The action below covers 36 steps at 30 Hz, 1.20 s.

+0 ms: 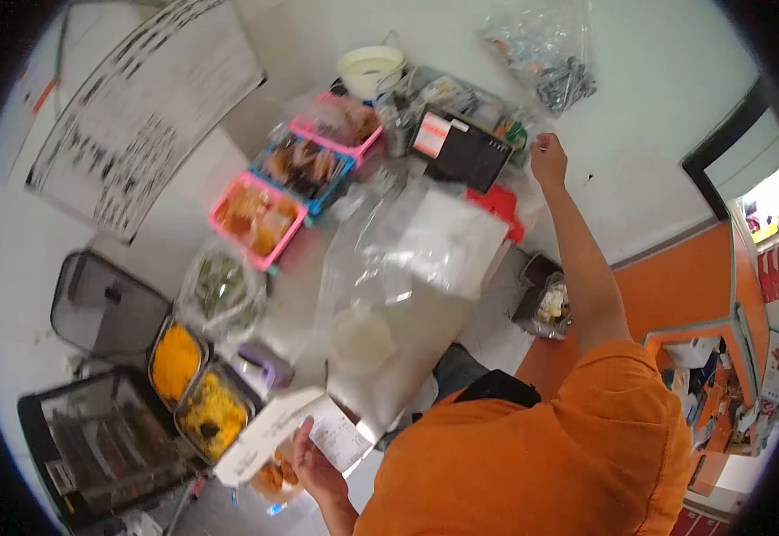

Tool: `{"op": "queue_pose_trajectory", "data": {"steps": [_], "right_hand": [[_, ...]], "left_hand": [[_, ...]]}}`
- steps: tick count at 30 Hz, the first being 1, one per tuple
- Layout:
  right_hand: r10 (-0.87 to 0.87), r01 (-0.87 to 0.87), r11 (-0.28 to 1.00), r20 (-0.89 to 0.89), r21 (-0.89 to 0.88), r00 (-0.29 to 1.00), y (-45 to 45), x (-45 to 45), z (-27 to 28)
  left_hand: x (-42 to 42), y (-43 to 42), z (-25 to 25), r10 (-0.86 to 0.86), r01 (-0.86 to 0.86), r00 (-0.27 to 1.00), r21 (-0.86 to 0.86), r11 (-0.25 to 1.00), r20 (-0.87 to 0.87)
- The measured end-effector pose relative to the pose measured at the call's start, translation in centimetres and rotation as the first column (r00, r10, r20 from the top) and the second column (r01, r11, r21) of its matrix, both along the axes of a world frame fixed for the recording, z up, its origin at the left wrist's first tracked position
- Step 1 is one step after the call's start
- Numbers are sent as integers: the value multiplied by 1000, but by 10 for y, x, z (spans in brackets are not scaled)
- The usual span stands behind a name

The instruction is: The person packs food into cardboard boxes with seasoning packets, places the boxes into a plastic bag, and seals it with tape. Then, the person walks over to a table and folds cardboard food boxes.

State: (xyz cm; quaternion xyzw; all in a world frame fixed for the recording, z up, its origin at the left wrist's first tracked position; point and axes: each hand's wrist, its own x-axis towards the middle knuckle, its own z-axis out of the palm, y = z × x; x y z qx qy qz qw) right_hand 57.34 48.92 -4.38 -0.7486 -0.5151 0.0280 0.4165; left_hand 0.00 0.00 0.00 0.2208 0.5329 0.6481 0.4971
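Observation:
My left hand (318, 469) is at the lower middle, at the edge of an open white cardboard takeaway box (269, 429) with fried pieces of food (275, 475) inside. It appears to grip the box; one finger points up over the card and the rest are partly hidden. Beside that finger is a printed receipt (343, 442); whether it is attached to the box I cannot tell. Stretched far out, my right hand (548, 161) is closed, close to the wall and right of a black tablet-like screen (465, 152). Anything inside its fingers is too small to make out.
Pink and blue baskets (269, 259) of bagged food line the table's back. Clear plastic bags (434, 237) and a round translucent lid or tub (363, 339) lie mid-table. Metal pans of yellow food (215, 415) stand left near a purple-handled item (266, 364). An orange counter (675, 268) is at right.

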Motion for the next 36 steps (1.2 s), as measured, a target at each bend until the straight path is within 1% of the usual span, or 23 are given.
{"op": "queue_pose_trajectory", "data": {"steps": [2, 3, 4, 5, 6, 9, 10, 12, 13, 14, 17, 18, 19, 21, 23, 25, 27, 28, 29, 31, 32, 35, 36], "right_hand": [[-107, 120, 992, 270, -33, 957, 2, -5, -3], [-16, 90, 973, 324, -213, 946, 93, 73, -35], [89, 61, 922, 361, -383, 928, 107, 83, -76], [190, 53, 857, 410, -512, 892, 130, 106, -81], [75, 99, 905, 382, -415, 921, 136, 109, -72], [-47, 96, 987, 337, -130, 940, 111, 93, -34], [-37, 47, 999, 340, -22, 940, 95, 82, -12], [-17, -49, 983, 349, 177, 937, 53, 57, 37], [21, -78, 978, 282, 194, 959, 35, 47, 62], [63, -111, 970, 217, 216, 974, 21, 38, 86], [190, -208, 959, 110, 194, 976, -15, 7, 148], [281, -283, 944, 41, 172, 959, -28, -6, 163], [363, -354, 922, -29, 156, 931, -39, -18, 171], [528, -523, 844, -355, 119, 772, -61, -48, 170], [620, -700, 713, -501, 38, 604, -86, -78, 175], [551, -797, 603, -713, -19, 434, -100, -108, 157], [560, -839, 544, -753, 19, 346, -112, -123, 135], [561, -859, 511, -772, 37, 301, -118, -129, 126], [624, -846, 521, -726, 111, 289, -123, -136, 120], [742, -817, 512, -617, 267, 263, -130, -149, 111], [869, -900, 373, -426, 225, 253, -131, -147, 106], [884, -971, 203, -449, 128, 126, -136, -164, 71], [781, -989, 128, -622, 76, 53, -139, -171, 28]], "left_hand": [[-15, -11, -11, 11, -9, 996, -20, 1000, 94], [67, 84, 0, -1, 3, 999, -68, 998, 43], [83, 100, 15, -12, 12, 1000, -113, 994, -2], [108, 123, 18, -23, 21, 1000, -124, 992, -14], [122, 138, 14, 1, 2, 999, -87, 996, 33], [148, 171, 30, -71, 57, 990, -113, 992, -124], [150, 175, 24, -39, 15, 993, -203, 979, -115], [159, 193, 25, -69, 27, 982, -235, 972, -175], [162, 199, 25, -83, 30, 976, -252, 967, -202], [159, 205, 8, -87, 39, 950, -164, 986, -299], [180, 245, 25, -173, 145, 810, -94, 985, -560], [183, 257, 23, -232, 193, 760, -131, 973, -607], [192, 272, 23, -253, 230, 749, -118, 966, -613], [208, 294, 21, -304, 314, 719, -98, 944, -625], [209, 288, -44, -380, 409, 859, 12, 913, -344], [208, 278, -46, -484, 496, 859, 37, 868, -164], [203, 262, -25, -610, 611, 786, -32, 791, -98], [201, 251, -38, -499, 498, 857, -42, 866, -130], [196, 239, -46, -446, 442, 888, -58, 895, -109], [195, 230, -35, -323, 316, 943, -91, 944, -76], [193, 225, -34, -258, 253, 961, -64, 965, -94], [179, 214, -19, -322, 322, 914, -41, 946, -245], [176, 214, -5, -350, 373, 838, -29, 927, -418]]}}
